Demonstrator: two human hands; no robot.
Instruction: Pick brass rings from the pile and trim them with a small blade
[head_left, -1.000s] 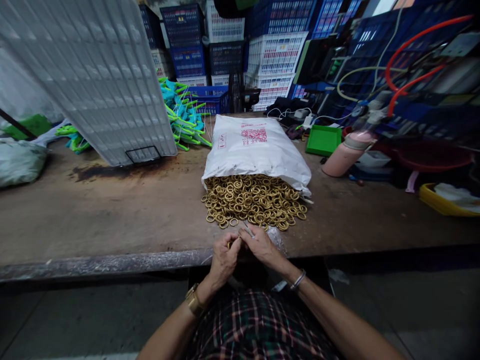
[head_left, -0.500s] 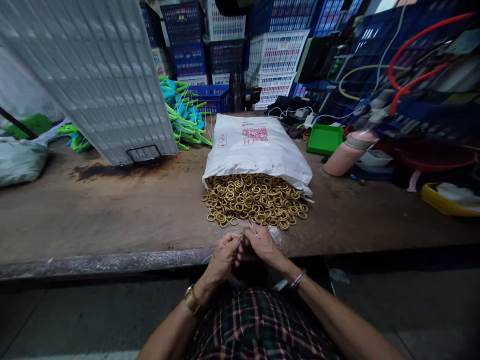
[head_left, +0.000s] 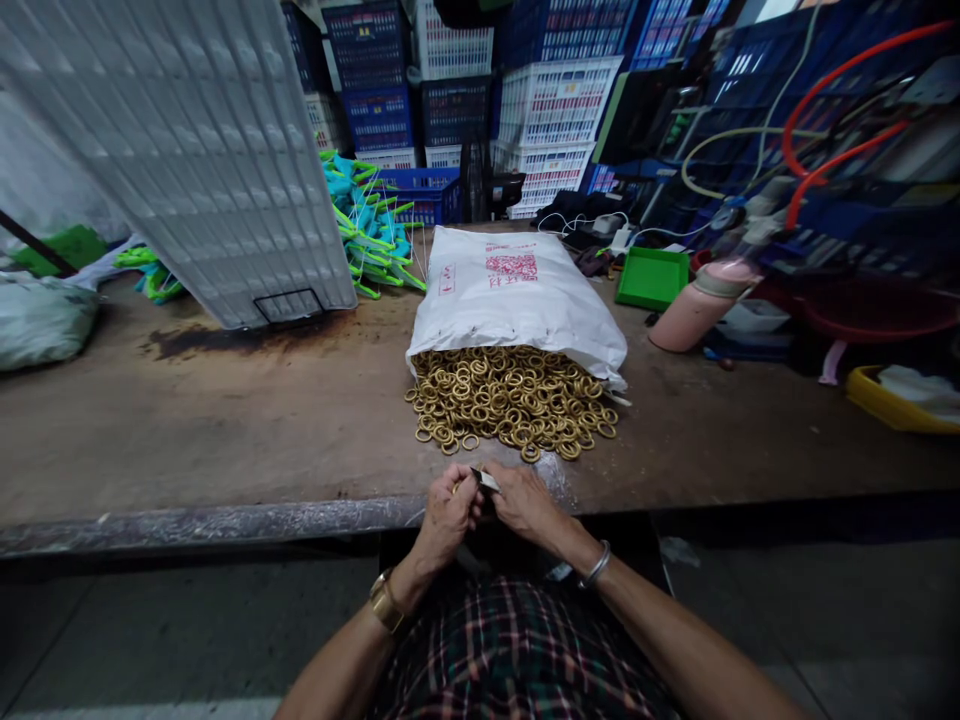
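Both my hands meet at the table's front edge, just below a heap of brass-coloured rings (head_left: 517,405). My left hand (head_left: 448,512) is closed, its thumb pressed on the fingers, with a bit of a gold ring (head_left: 455,487) showing between them. My right hand (head_left: 529,505) pinches a small flat tool (head_left: 487,481), pale with a dark end, that looks like a small knife. Its dark end points at my left thumb and fingers. The rings spill from the mouth of a white woven sack (head_left: 510,290) with red print, lying on its side.
A ribbed translucent panel (head_left: 195,150) leans over the left of the wooden table (head_left: 262,420), beside green and blue hangers (head_left: 371,235). To the right stand a green tray (head_left: 652,278), a pink bottle (head_left: 697,310) and a yellow tray (head_left: 892,405). Stacked crates (head_left: 555,105) fill the back.
My right hand has turned, and the flat tool now lies across toward my left fingers instead of pointing up toward the rings. The rings and sack stay in place.
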